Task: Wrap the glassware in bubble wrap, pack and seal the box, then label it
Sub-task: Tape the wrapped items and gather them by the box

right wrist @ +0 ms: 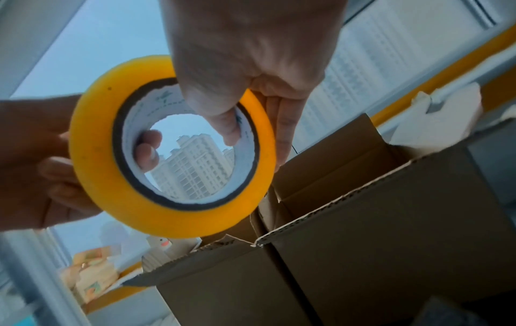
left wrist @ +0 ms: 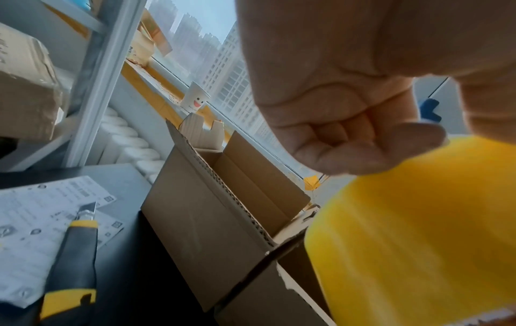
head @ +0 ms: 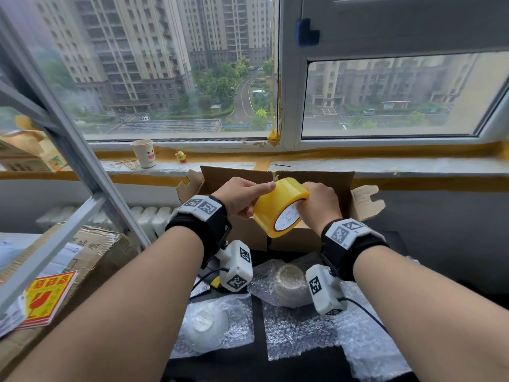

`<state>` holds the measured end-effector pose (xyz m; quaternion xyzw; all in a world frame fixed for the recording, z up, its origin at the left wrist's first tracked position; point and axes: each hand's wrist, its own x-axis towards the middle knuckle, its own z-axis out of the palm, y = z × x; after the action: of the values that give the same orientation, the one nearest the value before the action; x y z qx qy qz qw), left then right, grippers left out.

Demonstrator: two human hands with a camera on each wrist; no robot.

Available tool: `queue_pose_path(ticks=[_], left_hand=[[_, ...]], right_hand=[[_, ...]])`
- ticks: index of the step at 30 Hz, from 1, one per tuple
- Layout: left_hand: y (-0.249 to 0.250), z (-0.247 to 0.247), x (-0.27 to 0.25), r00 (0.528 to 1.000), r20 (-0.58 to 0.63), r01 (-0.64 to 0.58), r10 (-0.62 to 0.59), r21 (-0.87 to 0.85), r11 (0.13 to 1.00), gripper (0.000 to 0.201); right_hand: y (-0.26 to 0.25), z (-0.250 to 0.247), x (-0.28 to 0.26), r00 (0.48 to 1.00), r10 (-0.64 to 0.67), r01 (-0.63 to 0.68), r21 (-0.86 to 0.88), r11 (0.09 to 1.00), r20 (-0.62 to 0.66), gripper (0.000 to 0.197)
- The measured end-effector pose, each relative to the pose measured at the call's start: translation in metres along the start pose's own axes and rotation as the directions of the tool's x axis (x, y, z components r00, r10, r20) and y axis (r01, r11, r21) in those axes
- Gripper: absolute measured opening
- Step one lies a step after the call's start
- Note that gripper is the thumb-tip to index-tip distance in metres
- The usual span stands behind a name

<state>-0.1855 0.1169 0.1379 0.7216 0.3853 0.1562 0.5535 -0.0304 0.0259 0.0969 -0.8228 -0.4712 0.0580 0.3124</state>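
clearly the far left holds only side matter: a stack of red and yellow fragile labels (head: 46, 297) on a taped carton (head: 91, 249), and a yellow and black utility knife (left wrist: 75, 260) lying on a printed sheet on the dark counter (head: 259, 365).

moving right, the left hand (head: 242, 198) curls at the near side of the yellow tape roll (head: 279, 206), forefinger laid along its top; in the right wrist view one fingertip shows inside the core. its grip is closed on the roll. the roll hangs in the air just over the open cardboard box (head: 292, 238), whose flaps stand up; what is inside cannot be seen.

right again, the right hand (head: 321, 202) pinches the roll's far side, thumb through the core and fingers on the outer face, so its grip is also closed on it.

the roll looks light and stiff with a slick outer face, so i judge the core is the sure place to hold while a nail hunts for the free end. nearer the person, two glass pieces (head: 292, 285) sit on bubble wrap (head: 300, 334), one loosely covered; they are fragile and slippery through plastic, best cupped from beneath.
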Motion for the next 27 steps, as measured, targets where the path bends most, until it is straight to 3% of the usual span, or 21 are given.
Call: queue_pose_path(ticks=[5, 14, 20, 24, 27], left_hand=[[0.002, 0.012, -0.003, 1.000, 0.014, -0.008, 0.008, 0.028, 1.000, 0.036], [0.012, 0.029, -0.009, 0.999, 0.040, 0.013, -0.012, -0.013, 1.000, 0.019], [0.011, 0.036, -0.011, 0.999, 0.011, 0.035, -0.035, 0.009, 0.999, 0.024], [0.007, 0.041, -0.013, 1.000, -0.019, -0.023, 0.025, 0.100, 0.995, 0.027], [0.003, 0.042, -0.015, 1.000, -0.020, -0.009, 0.009, 0.007, 1.000, 0.021]], right_hand=[[0.008, -0.007, -0.005, 0.996, -0.069, 0.065, -0.079, 0.995, -0.048, 0.013], [0.022, -0.011, -0.013, 0.999, -0.009, 0.007, -0.039, 0.999, -0.046, 0.022], [0.028, -0.014, -0.017, 0.996, -0.077, 0.071, -0.118, 0.991, -0.047, 0.021], [0.031, -0.015, -0.019, 0.996, -0.072, 0.065, -0.121, 0.991, -0.054, 0.022], [0.033, -0.017, -0.018, 0.993, -0.094, 0.083, -0.141, 0.987, -0.076, 0.021]])
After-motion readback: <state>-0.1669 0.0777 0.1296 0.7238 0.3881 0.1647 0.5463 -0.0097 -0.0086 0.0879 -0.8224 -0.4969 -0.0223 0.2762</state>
